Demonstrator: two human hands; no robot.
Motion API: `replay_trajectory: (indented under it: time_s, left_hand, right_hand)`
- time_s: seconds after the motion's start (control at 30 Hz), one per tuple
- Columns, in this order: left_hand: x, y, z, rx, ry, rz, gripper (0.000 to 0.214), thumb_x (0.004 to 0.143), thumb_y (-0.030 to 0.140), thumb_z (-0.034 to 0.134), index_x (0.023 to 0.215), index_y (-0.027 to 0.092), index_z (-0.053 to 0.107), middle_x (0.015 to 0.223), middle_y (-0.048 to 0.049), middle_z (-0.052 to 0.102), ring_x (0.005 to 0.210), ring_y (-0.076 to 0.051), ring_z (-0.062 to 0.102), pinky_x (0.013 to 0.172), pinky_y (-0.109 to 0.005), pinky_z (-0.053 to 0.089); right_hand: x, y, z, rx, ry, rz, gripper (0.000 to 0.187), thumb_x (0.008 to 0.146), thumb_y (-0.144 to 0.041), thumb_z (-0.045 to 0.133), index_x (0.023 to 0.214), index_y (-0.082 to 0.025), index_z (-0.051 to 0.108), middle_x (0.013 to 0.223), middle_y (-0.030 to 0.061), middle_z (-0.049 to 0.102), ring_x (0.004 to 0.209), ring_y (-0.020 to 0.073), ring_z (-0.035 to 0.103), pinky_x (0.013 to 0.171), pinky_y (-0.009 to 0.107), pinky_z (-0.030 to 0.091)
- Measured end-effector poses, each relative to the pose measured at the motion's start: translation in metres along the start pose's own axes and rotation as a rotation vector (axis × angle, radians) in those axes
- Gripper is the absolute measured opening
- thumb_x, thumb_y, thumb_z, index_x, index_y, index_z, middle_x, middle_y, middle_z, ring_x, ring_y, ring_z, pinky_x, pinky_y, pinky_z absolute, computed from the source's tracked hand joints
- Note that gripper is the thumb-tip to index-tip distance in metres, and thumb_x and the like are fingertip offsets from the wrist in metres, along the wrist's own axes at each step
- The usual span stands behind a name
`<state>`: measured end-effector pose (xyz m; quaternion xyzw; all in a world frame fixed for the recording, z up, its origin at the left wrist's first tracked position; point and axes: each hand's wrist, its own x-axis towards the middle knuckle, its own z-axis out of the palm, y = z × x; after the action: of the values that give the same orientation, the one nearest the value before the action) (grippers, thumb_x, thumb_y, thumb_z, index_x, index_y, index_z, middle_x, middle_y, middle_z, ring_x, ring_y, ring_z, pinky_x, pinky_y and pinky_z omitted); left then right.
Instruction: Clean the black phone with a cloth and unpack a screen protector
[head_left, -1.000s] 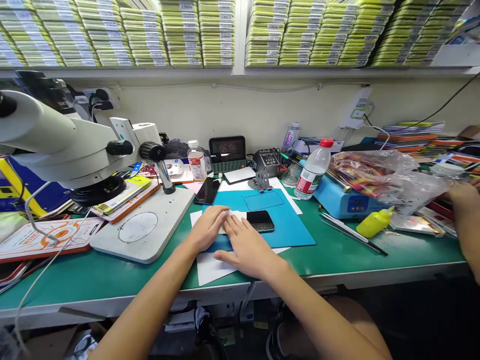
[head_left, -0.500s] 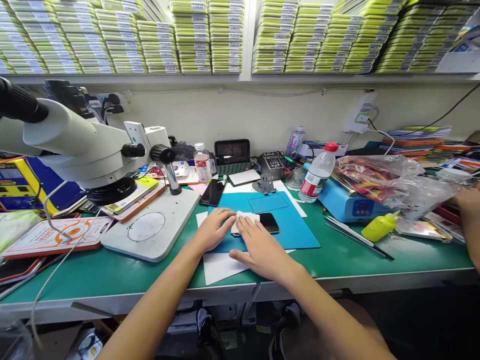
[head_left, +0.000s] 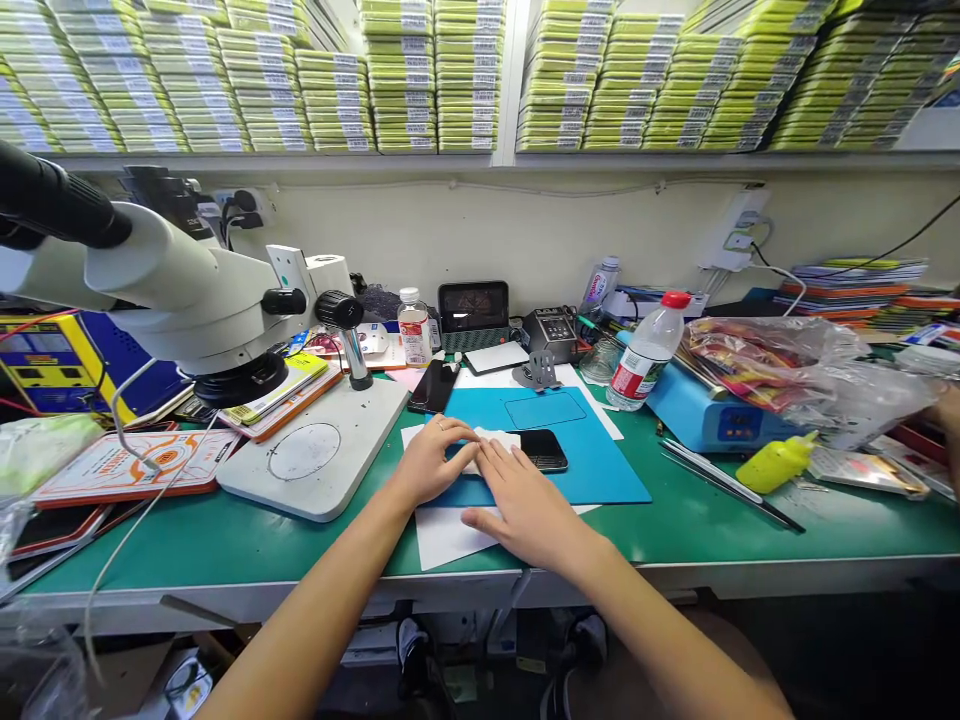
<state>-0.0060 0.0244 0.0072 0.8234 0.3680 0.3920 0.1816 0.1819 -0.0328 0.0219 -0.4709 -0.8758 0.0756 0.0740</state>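
Note:
A dark phone lies on the blue mat, its right end in plain sight. White tissue or cloth covers part of its left half, mostly under my fingers. My right hand rests flat over the tissue with the fingers stretched out and the thumb apart. At the phone's left end, my left hand has its fingers bent and pressed around that end; the fingertips are partly hidden. A phone outline is drawn on the mat behind, and white paper sticks out below the mat.
A microscope stands on the left over its pale base. Another black phone lies behind my left hand. On the right are a red-capped bottle, tweezers, a yellow squeeze bottle and another person's hand.
The view has shifted slightly, so the bench appears a little further right. My left hand's fingers have moved closer to my right hand over the tissue. The right hand stays flat.

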Motion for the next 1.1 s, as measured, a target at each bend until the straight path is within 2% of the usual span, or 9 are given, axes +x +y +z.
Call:
replay_trajectory:
  time_s: [0.13,0.23,0.43,0.57,0.7,0.8,0.93,1.0,1.1]
  left_hand:
    - [0.001,0.004,0.001,0.017,0.073,0.051,0.026,0.096,0.032,0.05,0.08,0.023,0.068,0.089,-0.0054,0.073,0.087,-0.022,0.061,0.086,-0.04,0.05]
    - [0.004,0.007,0.003,0.053,0.175,0.068,0.029,0.096,0.03,0.048,0.072,0.023,0.063,0.078,-0.0046,0.069,0.079,-0.021,0.057,0.078,-0.038,0.05]
    - [0.004,0.003,0.002,0.109,0.263,-0.069,0.026,0.095,0.028,0.047,0.072,0.023,0.058,0.077,-0.0032,0.066,0.081,-0.022,0.056,0.079,-0.037,0.047]
    - [0.0,0.0,-0.002,0.099,0.275,-0.117,0.024,0.094,0.028,0.048,0.073,0.023,0.058,0.077,-0.0026,0.066,0.08,-0.021,0.057,0.078,-0.036,0.046]
    - [0.002,-0.002,-0.002,0.071,0.313,-0.116,0.024,0.094,0.027,0.049,0.072,0.022,0.058,0.075,-0.0017,0.065,0.077,-0.02,0.056,0.076,-0.033,0.045]
    - [0.004,-0.005,0.0,0.051,0.316,-0.128,0.023,0.093,0.025,0.05,0.071,0.022,0.059,0.075,-0.0015,0.065,0.077,-0.019,0.056,0.073,-0.032,0.043]
    - [0.002,-0.006,0.0,0.049,0.287,-0.145,0.022,0.091,0.025,0.05,0.071,0.021,0.059,0.075,-0.0015,0.065,0.075,-0.018,0.055,0.069,-0.031,0.042]
    - [0.0,-0.005,0.0,0.052,0.28,-0.132,0.023,0.091,0.025,0.05,0.07,0.021,0.059,0.072,-0.0009,0.063,0.072,-0.017,0.054,0.068,-0.03,0.041]
    - [0.0,-0.003,-0.002,0.037,0.299,-0.112,0.026,0.092,0.026,0.049,0.068,0.021,0.058,0.07,-0.0008,0.063,0.069,-0.017,0.053,0.068,-0.03,0.042]
  right_hand:
    - [-0.022,0.031,-0.009,-0.009,0.009,0.032,0.072,0.099,-0.063,0.026,0.154,-0.019,0.034,0.16,0.0115,0.033,0.149,0.0281,0.03,0.12,0.058,0.021]
    - [-0.021,0.044,-0.014,-0.033,0.009,0.102,0.073,0.099,-0.063,0.024,0.153,-0.016,0.037,0.159,0.0133,0.035,0.147,0.0297,0.032,0.119,0.06,0.02]
    - [0.019,0.005,0.004,-0.044,0.095,0.059,0.087,0.094,-0.071,0.027,0.152,-0.007,0.036,0.158,0.02,0.036,0.148,0.0316,0.03,0.12,0.057,0.021]
    - [0.004,-0.012,0.004,-0.034,0.06,0.019,0.087,0.094,-0.071,0.03,0.152,-0.006,0.036,0.158,0.0197,0.034,0.149,0.0313,0.028,0.121,0.056,0.02]
    - [-0.022,-0.004,-0.005,-0.033,-0.012,-0.006,0.08,0.098,-0.065,0.026,0.153,-0.008,0.035,0.16,0.0154,0.031,0.15,0.0288,0.026,0.121,0.057,0.02]
    - [-0.009,0.001,-0.004,-0.056,0.003,0.049,0.08,0.098,-0.064,0.024,0.152,-0.007,0.035,0.159,0.0167,0.033,0.149,0.0292,0.029,0.12,0.057,0.02]
    - [0.023,-0.01,0.007,-0.077,0.101,0.085,0.086,0.095,-0.07,0.027,0.149,-0.005,0.041,0.156,0.02,0.039,0.147,0.0325,0.033,0.119,0.055,0.024]
    - [0.024,-0.019,0.012,-0.081,0.129,0.074,0.085,0.095,-0.07,0.028,0.146,-0.005,0.046,0.154,0.0206,0.043,0.145,0.033,0.035,0.119,0.053,0.026]
    - [0.005,-0.026,0.014,-0.085,0.135,0.041,0.078,0.097,-0.066,0.029,0.144,-0.006,0.049,0.152,0.0197,0.046,0.144,0.0314,0.039,0.119,0.051,0.027]
